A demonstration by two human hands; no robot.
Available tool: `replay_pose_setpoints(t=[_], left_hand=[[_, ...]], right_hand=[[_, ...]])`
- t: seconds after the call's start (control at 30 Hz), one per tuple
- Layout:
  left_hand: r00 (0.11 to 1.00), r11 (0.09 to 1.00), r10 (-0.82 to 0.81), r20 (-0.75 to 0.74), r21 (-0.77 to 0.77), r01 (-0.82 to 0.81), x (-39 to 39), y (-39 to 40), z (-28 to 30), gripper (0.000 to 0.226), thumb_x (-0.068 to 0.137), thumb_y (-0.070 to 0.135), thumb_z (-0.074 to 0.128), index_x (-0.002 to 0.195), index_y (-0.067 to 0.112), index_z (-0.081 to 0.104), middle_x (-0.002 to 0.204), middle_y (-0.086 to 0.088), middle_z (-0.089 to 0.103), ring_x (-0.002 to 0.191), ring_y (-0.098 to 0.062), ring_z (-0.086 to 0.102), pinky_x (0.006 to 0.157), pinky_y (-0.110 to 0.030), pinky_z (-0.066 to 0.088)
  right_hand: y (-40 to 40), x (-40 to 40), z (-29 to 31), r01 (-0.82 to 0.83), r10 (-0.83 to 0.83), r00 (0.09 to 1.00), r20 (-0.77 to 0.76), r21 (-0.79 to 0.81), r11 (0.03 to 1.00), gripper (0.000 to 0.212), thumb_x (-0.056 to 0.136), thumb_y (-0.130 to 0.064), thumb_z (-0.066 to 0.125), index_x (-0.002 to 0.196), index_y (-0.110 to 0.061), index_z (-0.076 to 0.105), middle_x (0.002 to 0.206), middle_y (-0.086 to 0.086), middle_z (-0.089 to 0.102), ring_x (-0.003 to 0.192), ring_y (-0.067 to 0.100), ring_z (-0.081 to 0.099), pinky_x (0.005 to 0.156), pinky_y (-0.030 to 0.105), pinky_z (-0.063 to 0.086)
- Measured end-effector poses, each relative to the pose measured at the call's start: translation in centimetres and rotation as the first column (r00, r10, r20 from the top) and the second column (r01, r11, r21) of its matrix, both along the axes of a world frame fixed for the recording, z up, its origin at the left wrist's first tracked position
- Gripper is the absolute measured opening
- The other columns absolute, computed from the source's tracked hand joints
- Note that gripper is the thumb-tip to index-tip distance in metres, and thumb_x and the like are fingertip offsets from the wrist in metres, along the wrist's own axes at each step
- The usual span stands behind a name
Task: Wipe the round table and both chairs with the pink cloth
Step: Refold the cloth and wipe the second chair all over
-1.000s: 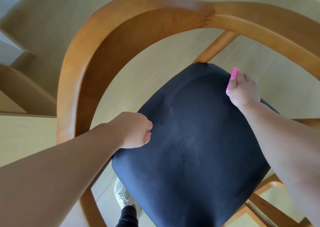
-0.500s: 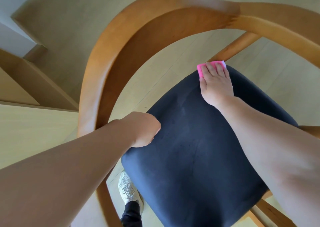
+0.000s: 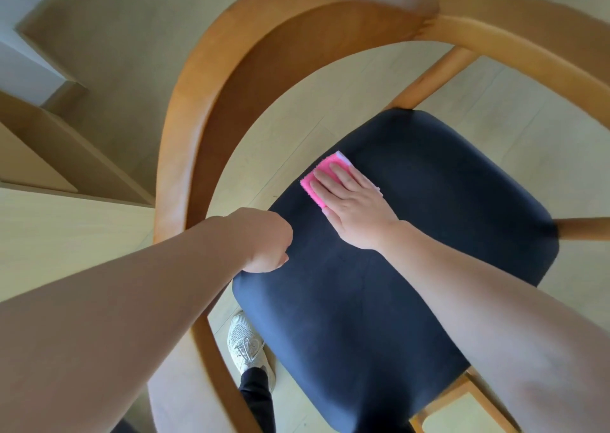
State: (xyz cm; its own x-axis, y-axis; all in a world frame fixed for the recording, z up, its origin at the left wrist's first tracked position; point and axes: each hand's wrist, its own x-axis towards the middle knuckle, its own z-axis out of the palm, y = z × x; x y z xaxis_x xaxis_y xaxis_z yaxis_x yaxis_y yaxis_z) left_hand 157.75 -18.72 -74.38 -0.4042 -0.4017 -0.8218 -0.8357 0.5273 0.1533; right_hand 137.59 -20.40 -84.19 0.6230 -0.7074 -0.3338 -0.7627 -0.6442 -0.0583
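I look straight down on a wooden chair with a curved backrest (image 3: 211, 69) and a dark blue padded seat (image 3: 412, 251). The folded pink cloth (image 3: 315, 181) lies flat on the seat near its far left edge. My right hand (image 3: 353, 201) presses on it with straight fingers. My left hand (image 3: 264, 241) is curled at the seat's left edge; its fingers are hidden under the hand, so whether it grips the edge is unclear. The round table and the second chair are out of view.
Pale wooden floor (image 3: 297, 128) shows through the chair frame. A light wooden furniture edge (image 3: 49, 227) runs along the left. My white shoe (image 3: 246, 343) stands on the floor beside the seat's near left corner. A chair leg (image 3: 584, 231) sticks out at the right.
My right hand has slid the pink cloth across the seat's far edge, from the right side toward the left. My left hand has stayed at the seat's left edge.
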Motion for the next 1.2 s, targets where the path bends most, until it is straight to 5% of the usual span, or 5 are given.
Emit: replay_pose_setpoints(t=[0.2,0.47,0.93,1.1,1.2], left_hand=[[0.994,0.992,0.001,-0.109,-0.129,-0.015,0.5,1.0,0.6,0.034,0.100,0.031,0.033,0.088,0.015,0.061,0.081,-0.003,0.060,0.075,-0.019,0.058,0.069,-0.029,0.044],[0.985,0.968,-0.078,-0.152,-0.248,0.039,1.1,2.2,0.8,0.030,0.100,0.035,0.032,0.084,0.022,0.054,0.077,0.002,0.057,0.070,-0.015,0.055,0.061,-0.026,0.035],[0.964,0.943,-0.231,-0.135,-0.274,0.187,-0.2,3.8,2.3,0.031,0.099,0.036,0.031,0.086,0.021,0.056,0.076,0.004,0.054,0.074,-0.016,0.056,0.065,-0.029,0.043],[0.971,0.951,-0.227,-0.071,-0.232,0.205,-1.4,5.0,1.4,0.032,0.098,0.035,0.032,0.085,0.019,0.055,0.079,0.004,0.055,0.076,-0.019,0.056,0.060,-0.030,0.038],[0.970,0.952,-0.235,-0.060,-0.215,0.217,-2.6,6.2,1.1,0.030,0.098,0.034,0.031,0.078,0.021,0.049,0.074,0.006,0.050,0.066,-0.015,0.049,0.056,-0.029,0.036]], right_hand=[[2.9,-2.7,-0.2,0.106,-0.106,0.994,0.007,0.008,0.994,0.058,0.101,-0.039,0.011,0.152,-0.015,0.022,0.159,0.003,0.020,0.147,0.029,0.011,0.121,0.040,0.002],[10.4,-0.2,-0.3,0.452,-0.451,0.892,-0.029,0.007,0.892,0.060,0.099,-0.037,0.010,0.153,-0.013,0.012,0.160,0.002,0.016,0.147,0.032,0.007,0.120,0.043,0.002],[18.2,-1.0,0.6,0.347,-0.347,0.938,-0.008,0.039,0.937,0.055,0.101,-0.038,0.022,0.149,-0.013,0.033,0.155,0.002,0.031,0.144,0.029,0.024,0.118,0.044,0.021],[19.0,-6.8,0.7,0.536,-0.536,0.844,-0.025,-0.005,0.844,0.057,0.098,-0.036,0.022,0.146,-0.007,0.037,0.151,0.008,0.039,0.140,0.034,0.032,0.113,0.046,0.028],[20.1,-10.8,0.1,0.708,-0.708,0.705,-0.047,-0.018,0.706,0.056,0.101,-0.031,0.021,0.151,-0.007,0.020,0.157,0.012,0.025,0.145,0.037,0.018,0.116,0.047,0.023]])
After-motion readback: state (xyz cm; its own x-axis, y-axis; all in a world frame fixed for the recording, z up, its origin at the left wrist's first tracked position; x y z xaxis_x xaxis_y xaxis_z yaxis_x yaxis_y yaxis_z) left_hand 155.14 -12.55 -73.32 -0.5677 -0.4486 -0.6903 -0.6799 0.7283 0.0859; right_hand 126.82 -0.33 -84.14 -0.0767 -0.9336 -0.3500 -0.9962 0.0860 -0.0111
